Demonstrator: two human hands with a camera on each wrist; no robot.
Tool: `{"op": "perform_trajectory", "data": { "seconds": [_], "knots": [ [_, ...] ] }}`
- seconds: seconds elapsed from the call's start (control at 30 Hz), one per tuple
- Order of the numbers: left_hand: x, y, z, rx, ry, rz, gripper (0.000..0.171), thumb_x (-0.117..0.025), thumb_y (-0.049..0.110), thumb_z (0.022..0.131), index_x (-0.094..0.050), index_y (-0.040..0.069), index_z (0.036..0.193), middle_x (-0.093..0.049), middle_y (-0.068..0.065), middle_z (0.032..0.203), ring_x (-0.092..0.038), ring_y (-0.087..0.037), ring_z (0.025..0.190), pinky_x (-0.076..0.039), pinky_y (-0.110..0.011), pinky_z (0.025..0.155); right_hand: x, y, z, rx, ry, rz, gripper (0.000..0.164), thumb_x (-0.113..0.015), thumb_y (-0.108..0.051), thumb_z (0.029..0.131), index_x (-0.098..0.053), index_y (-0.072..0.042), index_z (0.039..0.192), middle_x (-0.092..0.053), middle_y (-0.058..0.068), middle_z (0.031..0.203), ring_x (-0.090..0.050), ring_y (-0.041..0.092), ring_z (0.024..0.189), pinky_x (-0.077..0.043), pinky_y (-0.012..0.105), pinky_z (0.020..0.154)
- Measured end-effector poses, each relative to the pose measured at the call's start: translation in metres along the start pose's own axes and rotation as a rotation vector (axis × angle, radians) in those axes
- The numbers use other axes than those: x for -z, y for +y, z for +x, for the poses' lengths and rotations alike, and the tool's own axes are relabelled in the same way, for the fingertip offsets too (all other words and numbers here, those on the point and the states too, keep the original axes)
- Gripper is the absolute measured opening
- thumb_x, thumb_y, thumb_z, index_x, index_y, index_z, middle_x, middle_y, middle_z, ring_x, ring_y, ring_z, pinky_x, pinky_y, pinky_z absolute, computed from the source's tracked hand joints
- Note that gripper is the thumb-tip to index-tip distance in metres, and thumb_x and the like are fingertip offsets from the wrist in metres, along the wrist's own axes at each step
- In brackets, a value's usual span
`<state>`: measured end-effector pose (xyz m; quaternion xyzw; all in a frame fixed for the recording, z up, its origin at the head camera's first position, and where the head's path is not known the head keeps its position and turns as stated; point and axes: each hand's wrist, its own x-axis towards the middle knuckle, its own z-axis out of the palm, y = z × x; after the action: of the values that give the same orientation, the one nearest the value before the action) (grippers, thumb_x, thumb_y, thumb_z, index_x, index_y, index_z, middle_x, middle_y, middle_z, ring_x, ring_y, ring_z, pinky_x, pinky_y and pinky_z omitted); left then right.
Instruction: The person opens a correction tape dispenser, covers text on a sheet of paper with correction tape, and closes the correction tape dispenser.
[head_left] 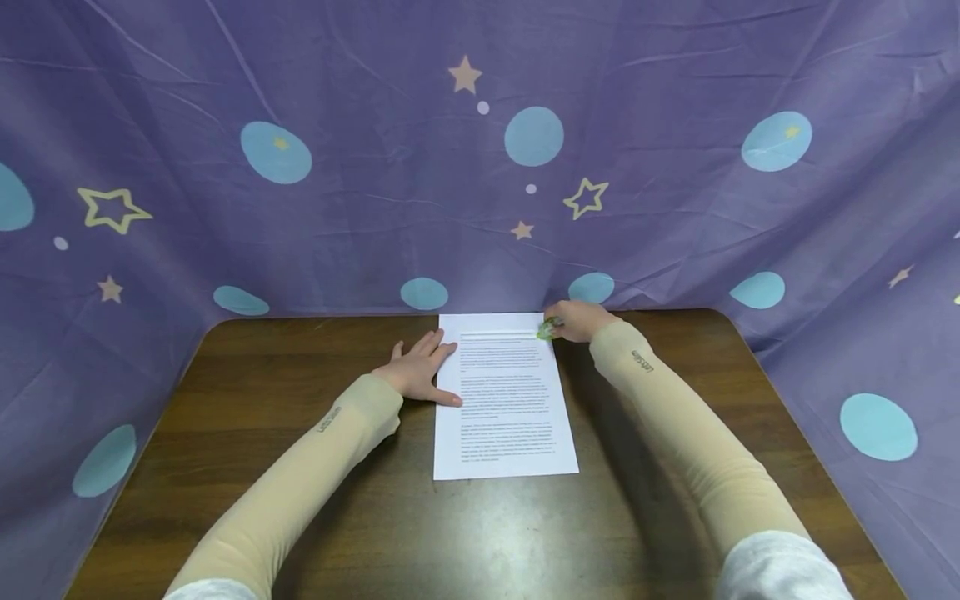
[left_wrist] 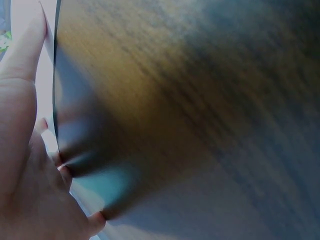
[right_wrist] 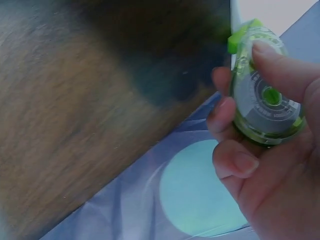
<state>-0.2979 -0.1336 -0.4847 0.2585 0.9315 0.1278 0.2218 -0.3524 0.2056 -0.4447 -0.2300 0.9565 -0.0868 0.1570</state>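
Paper (head_left: pixel 502 400) lies at the far edge of the counter (head_left: pixel 300 358), my left hand (head_left: pixel 420 367) spread over its left side, likely to steady it; my right hand (head_left: pixel 582 321) grips correction tape (right_wrist: pixel 267 110) near the paper's top-right corner.

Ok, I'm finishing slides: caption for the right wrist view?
A right hand grips a rounded, clear-and-green plastic tape dispenser at the edge of a white paper sheet.
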Motion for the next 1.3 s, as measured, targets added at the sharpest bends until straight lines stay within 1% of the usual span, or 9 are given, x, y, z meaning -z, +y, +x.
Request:
{"op": "perform_trajectory", "data": {
  "seconds": [0.13,0.27,0.37,0.53,0.67,0.77,0.9,1.1,1.3],
  "knots": [
    [-0.001,-0.003,-0.001,-0.009,0.003,-0.009,0.117,-0.075,0.07,0.083,-0.019,0.012,0.168,0.004,-0.02,0.174,0.005,-0.036,0.161,0.001,-0.076,0.117,0.0,-0.003,0.002,0.02,-0.005,-0.015,0.015,-0.068,-0.012,0.1,-0.073,-0.009,0.113,-0.073,0.009,0.108,-0.066,0.026,0.096,-0.053,0.049,0.09],
    [0.001,-0.002,-0.003,-0.012,0.004,-0.022,0.118,-0.076,0.071,0.082,-0.02,0.009,0.167,0.002,-0.022,0.173,0.003,-0.038,0.161,0.0,-0.078,0.116,0.001,-0.007,0.003,0.034,-0.001,-0.012,0.019,-0.067,-0.016,0.101,-0.072,-0.009,0.118,-0.073,0.009,0.112,-0.068,0.027,0.103,-0.053,0.048,0.092],
    [0.0,-0.003,-0.001,-0.003,-0.005,-0.011,0.117,-0.075,0.069,0.084,-0.018,0.011,0.168,0.005,-0.02,0.174,0.005,-0.036,0.161,0.001,-0.077,0.117,0.001,-0.013,0.005,0.049,0.009,0.003,0.022,-0.066,-0.018,0.102,-0.071,-0.009,0.123,-0.073,0.01,0.114,-0.068,0.029,0.107,-0.053,0.049,0.094],
    [-0.005,-0.008,0.004,-0.003,-0.005,-0.003,0.117,-0.073,0.071,0.084,-0.015,0.014,0.169,0.007,-0.017,0.174,0.008,-0.033,0.161,0.002,-0.076,0.117,-0.001,-0.026,0.012,0.075,0.002,0.018,0.027,-0.066,-0.02,0.103,-0.07,-0.009,0.127,-0.073,0.011,0.119,-0.069,0.031,0.11,-0.053,0.049,0.096],
    [-0.005,-0.009,0.007,-0.005,-0.001,-0.007,0.12,-0.074,0.073,0.082,-0.017,0.014,0.169,0.005,-0.017,0.174,0.007,-0.032,0.161,0.002,-0.076,0.117,-0.004,-0.038,0.019,0.098,-0.019,0.044,0.029,-0.064,-0.02,0.104,-0.069,-0.009,0.13,-0.073,0.01,0.12,-0.069,0.028,0.107,-0.054,0.048,0.095],
    [-0.007,-0.011,0.01,-0.007,0.008,-0.001,0.119,-0.074,0.073,0.082,-0.018,0.014,0.168,0.004,-0.017,0.174,0.006,-0.033,0.161,0.001,-0.077,0.117,-0.007,-0.046,0.026,0.121,-0.031,0.071,0.027,-0.063,-0.02,0.106,-0.068,-0.009,0.13,-0.073,0.009,0.118,-0.069,0.025,0.105,-0.054,0.045,0.094],
    [-0.009,-0.013,0.011,-0.003,0.01,0.005,0.118,-0.074,0.072,0.083,-0.018,0.014,0.168,0.005,-0.017,0.175,0.006,-0.033,0.161,0.001,-0.077,0.117,-0.008,-0.058,0.033,0.166,-0.027,0.085,0.023,-0.064,-0.017,0.105,-0.07,-0.008,0.126,-0.073,0.009,0.117,-0.069,0.026,0.11,-0.054,0.043,0.098],
    [-0.005,-0.007,0.005,0.003,-0.003,0.007,0.118,-0.074,0.072,0.083,-0.017,0.014,0.168,0.005,-0.018,0.174,0.006,-0.034,0.161,0.001,-0.076,0.117,-0.012,-0.069,0.041,0.229,0.004,0.079,0.02,-0.066,-0.013,0.104,-0.071,-0.006,0.121,-0.075,0.009,0.116,-0.07,0.029,0.113,-0.053,0.043,0.101],
    [-0.002,-0.005,0.003,0.0,-0.004,0.011,0.119,-0.072,0.075,0.082,-0.018,0.013,0.168,0.004,-0.018,0.174,0.005,-0.034,0.161,0.0,-0.076,0.117,-0.016,-0.074,0.047,0.226,-0.004,0.076,0.02,-0.067,-0.015,0.103,-0.071,-0.007,0.121,-0.075,0.008,0.116,-0.07,0.027,0.113,-0.053,0.041,0.101]
  ]
}}
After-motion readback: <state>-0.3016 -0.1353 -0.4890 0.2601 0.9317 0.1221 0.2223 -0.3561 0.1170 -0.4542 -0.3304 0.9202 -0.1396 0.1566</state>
